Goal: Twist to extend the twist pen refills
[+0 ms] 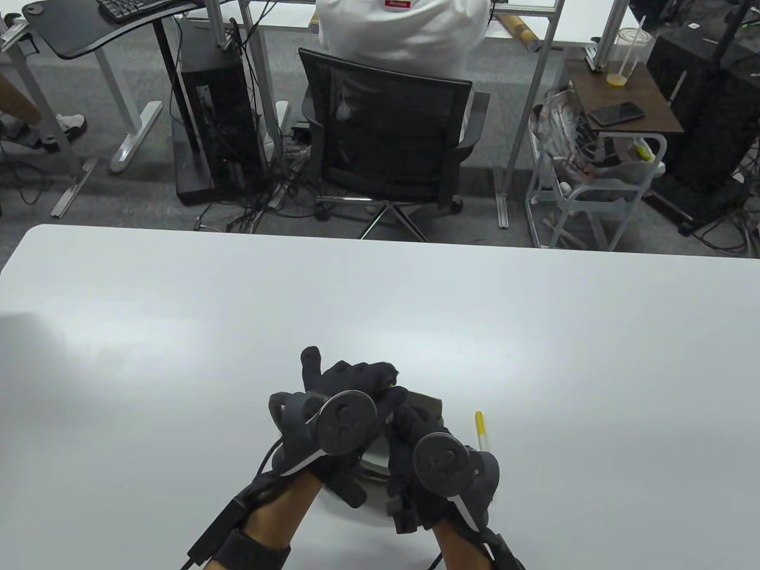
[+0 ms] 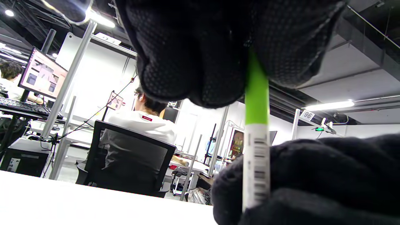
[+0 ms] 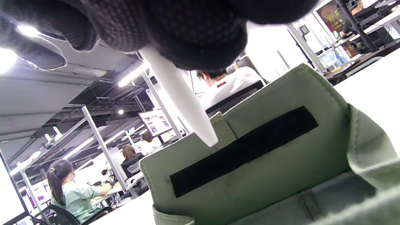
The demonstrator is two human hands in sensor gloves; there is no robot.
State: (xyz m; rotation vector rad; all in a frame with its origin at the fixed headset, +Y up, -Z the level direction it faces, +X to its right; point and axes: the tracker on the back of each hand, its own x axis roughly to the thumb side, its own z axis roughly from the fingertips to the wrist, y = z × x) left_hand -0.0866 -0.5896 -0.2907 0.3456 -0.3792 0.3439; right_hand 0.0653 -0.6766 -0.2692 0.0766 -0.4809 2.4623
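Observation:
Both gloved hands meet near the table's front edge and hold one twist pen between them. My left hand (image 1: 356, 380) grips the pen's green upper part (image 2: 256, 93); the white barcoded barrel (image 2: 256, 162) runs down into my right hand's fingers. My right hand (image 1: 409, 427) grips the white barrel, whose tapered white tip (image 3: 187, 106) points down toward a green fabric pouch (image 3: 265, 150). No refill point shows at the tip. A second pen, yellow and white (image 1: 481, 431), lies on the table just right of my right hand.
The green pouch with a black velcro strip (image 3: 243, 150) lies under the hands, partly seen in the table view (image 1: 427, 407). The white table (image 1: 178, 356) stretches ahead. A black office chair (image 1: 386, 142) and a seated person are beyond the far edge.

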